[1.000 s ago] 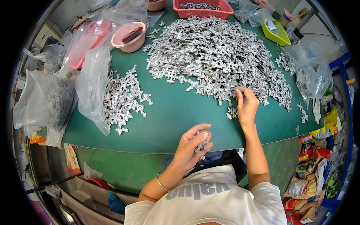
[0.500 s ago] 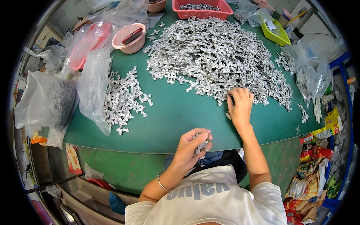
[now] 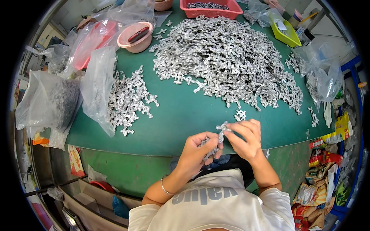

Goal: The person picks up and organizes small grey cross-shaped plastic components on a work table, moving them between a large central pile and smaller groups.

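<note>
Close to the table's front edge, my left hand [image 3: 200, 149] is closed around several small silver-grey metal castings [image 3: 210, 152]. Just right of it, my right hand [image 3: 245, 138] pinches another cross-shaped metal casting [image 3: 222, 129] between thumb and fingers, held against the left hand's fingers. Beyond the right hand, a small cluster of castings [image 3: 240, 115] lies apart on the green tabletop [image 3: 185, 115]. A large heap of the same castings [image 3: 227, 57] fills the far middle, and a smaller pile [image 3: 129, 98] lies on the left.
Clear plastic bags [image 3: 50, 100] stand at the left, another bag [image 3: 322, 77] at the right. A pink bowl [image 3: 135, 44] holds a dark red tool. At the back are a red basket [image 3: 212, 12] with metal parts and a yellow-green basket [image 3: 285, 32]. Colourful packages [image 3: 318, 173] sit low right.
My right hand has drawn back from the heap's front edge to my left hand, bringing a casting with it. My left hand stays near the table edge, still holding castings.
</note>
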Action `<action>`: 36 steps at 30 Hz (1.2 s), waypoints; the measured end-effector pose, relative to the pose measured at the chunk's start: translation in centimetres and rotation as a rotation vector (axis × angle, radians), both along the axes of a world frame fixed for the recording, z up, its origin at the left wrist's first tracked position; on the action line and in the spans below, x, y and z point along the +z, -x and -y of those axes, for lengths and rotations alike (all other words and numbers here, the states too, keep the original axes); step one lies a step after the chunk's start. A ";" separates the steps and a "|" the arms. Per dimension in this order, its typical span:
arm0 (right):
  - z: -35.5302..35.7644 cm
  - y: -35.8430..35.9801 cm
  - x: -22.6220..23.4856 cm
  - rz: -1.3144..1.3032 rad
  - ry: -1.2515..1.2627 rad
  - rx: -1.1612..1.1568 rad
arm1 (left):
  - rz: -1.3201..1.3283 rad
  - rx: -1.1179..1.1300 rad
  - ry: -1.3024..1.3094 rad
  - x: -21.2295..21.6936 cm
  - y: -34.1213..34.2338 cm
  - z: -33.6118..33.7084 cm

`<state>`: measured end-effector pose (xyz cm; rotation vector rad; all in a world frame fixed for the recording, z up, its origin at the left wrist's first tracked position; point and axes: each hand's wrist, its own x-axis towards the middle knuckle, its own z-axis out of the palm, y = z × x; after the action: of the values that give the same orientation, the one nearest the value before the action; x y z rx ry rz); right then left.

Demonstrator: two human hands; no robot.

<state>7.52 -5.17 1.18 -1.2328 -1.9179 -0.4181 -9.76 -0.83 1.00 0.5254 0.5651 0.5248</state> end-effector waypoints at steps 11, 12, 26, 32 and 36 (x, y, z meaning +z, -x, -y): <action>0.3 0.3 1.8 -0.766 0.294 0.125 | -0.173 -0.045 -0.295 1.5 0.6 0.2; 0.3 0.2 1.8 -0.872 0.434 0.191 | -0.180 -0.063 -0.316 1.7 0.7 0.2; 1.2 0.2 2.0 -1.204 0.591 0.377 | 0.237 -0.346 0.129 0.0 0.8 -0.3; 1.8 0.4 2.2 -1.134 0.636 0.200 | 0.090 -0.249 -0.019 0.6 0.3 -0.1; 1.9 0.5 2.4 -1.119 0.643 0.202 | 0.054 -0.298 -0.110 0.6 0.4 -0.2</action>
<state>7.01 -7.08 3.58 -1.2178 -1.1421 0.9035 -10.17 -0.64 1.56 0.6852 0.3981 0.2865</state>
